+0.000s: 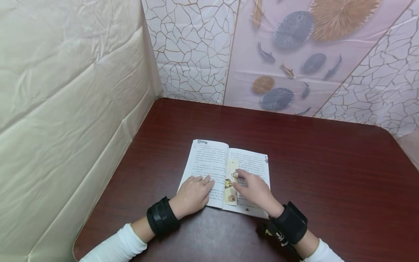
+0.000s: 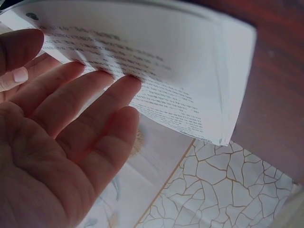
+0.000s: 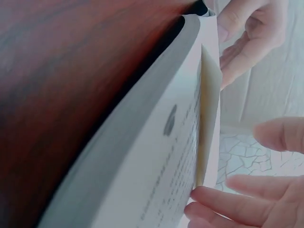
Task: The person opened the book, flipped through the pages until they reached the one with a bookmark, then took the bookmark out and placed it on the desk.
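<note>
An open book (image 1: 209,156) lies on the table with printed text on both pages. Along its inner fold, on the right page, is a pale yellow bookmark (image 1: 231,192) with small pictures on it. My left hand (image 1: 191,194) rests on the lower left page, and its fingertips touch the paper in the left wrist view. Over the right page my right hand (image 1: 256,189) reaches to the bookmark, fingertips right at its edge. In the right wrist view the thumb (image 3: 280,134) stands apart from the fingers, and the bookmark (image 3: 209,109) is raised at an angle from the page.
The dark red-brown table (image 1: 327,163) extends around the book. A cream cloth (image 1: 82,109) hangs along the left side, and a patterned covering (image 1: 196,51) rises behind the far edge. Black bands (image 1: 162,217) are strapped on both wrists.
</note>
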Motion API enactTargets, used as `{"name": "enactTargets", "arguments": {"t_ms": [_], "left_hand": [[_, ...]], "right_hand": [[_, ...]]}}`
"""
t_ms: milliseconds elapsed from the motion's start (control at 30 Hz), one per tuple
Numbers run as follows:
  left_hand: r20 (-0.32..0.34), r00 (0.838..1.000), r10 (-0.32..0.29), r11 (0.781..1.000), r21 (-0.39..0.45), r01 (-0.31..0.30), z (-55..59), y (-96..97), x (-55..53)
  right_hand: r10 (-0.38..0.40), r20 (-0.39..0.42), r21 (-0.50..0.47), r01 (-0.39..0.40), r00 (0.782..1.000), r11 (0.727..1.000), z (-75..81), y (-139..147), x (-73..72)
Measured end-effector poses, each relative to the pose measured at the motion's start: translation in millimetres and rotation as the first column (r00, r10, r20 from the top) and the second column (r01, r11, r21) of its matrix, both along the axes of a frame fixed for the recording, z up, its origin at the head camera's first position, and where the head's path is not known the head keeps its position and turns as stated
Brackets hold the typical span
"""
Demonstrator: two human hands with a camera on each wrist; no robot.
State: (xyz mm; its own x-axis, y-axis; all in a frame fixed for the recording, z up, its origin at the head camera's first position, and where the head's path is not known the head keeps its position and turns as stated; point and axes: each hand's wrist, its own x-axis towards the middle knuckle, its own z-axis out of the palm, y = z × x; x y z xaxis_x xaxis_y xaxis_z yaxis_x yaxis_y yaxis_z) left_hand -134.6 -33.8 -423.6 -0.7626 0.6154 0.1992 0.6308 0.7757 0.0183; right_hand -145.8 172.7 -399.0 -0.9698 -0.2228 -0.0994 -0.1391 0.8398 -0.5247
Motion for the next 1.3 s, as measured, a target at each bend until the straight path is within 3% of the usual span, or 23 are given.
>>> {"name": "enactTargets", "arguments": {"t_ms": [167, 333, 433, 633, 700, 933, 1300], "left_hand": [[0.003, 1.000, 0.001, 1.000, 0.002, -0.001, 0.4, -0.5, 0.0], [0.001, 1.000, 0.001, 1.000, 0.006, -0.001, 0.8, -1.0, -0.3], [-0.003, 1.000, -0.003, 1.000, 0.007, 0.003, 1.4, -1.1, -0.6], [-0.007, 1.000, -0.009, 1.000, 0.008, 0.009, 1.6, -0.9, -1.1], [-0.008, 1.000, -0.009, 1.000, 0.007, 0.009, 1.3, -0.9, -1.2], [-0.012, 1.000, -0.009, 1.000, 0.006, 0.009, 1.1, -0.8, -1.3], [-0.003, 1.000, -0.012, 1.000, -0.005, 0.012, 2.3, 0.0, -1.2]], "right_hand": [[-0.050, 0.055, -0.137, 0.057, 0.997, 0.989, -2.2, 1, -4.5], [-0.075, 0.149, -0.259, 0.112, 0.986, 0.959, -2.1, 1, -9.9], [-0.092, 0.220, -0.312, 0.159, 0.971, 0.937, -1.7, 1, -15.8], [-0.107, 0.378, -0.434, 0.278, 0.920, 0.857, -1.8, 1, -29.2], [-0.108, 0.405, -0.446, 0.299, 0.908, 0.844, -3.2, 0, -32.2], [-0.124, 0.423, -0.436, 0.322, 0.897, 0.840, -10.4, -2, -39.6], [-0.137, 0.416, -0.425, 0.325, 0.899, 0.845, -19.6, -1, -45.7]]}}
